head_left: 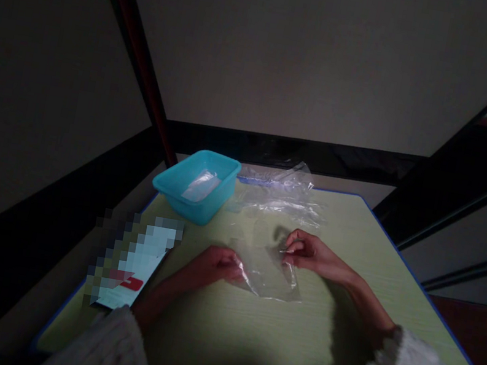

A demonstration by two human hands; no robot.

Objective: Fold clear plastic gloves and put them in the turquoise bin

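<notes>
Both hands pinch a clear plastic bag (262, 276) mid-table: left hand (219, 262) gripping its left edge, right hand (304, 250) on its upper right, fingertips closed tight. More clear film (285, 196) lies crumpled just beyond. Blue basin (216, 202) far left on the table (239, 347), white packet (201, 187) inside. Partly pixelated screen (144, 259) beside left forearm.

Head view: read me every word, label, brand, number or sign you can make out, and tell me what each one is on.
No text can be read.
Lit screen: partly pixelated; the faint marks near its red patch are too small and blurred.
Held clear plastic bag: no lettering visible.
Turquoise basin: no lettering visible on its outside.
</notes>
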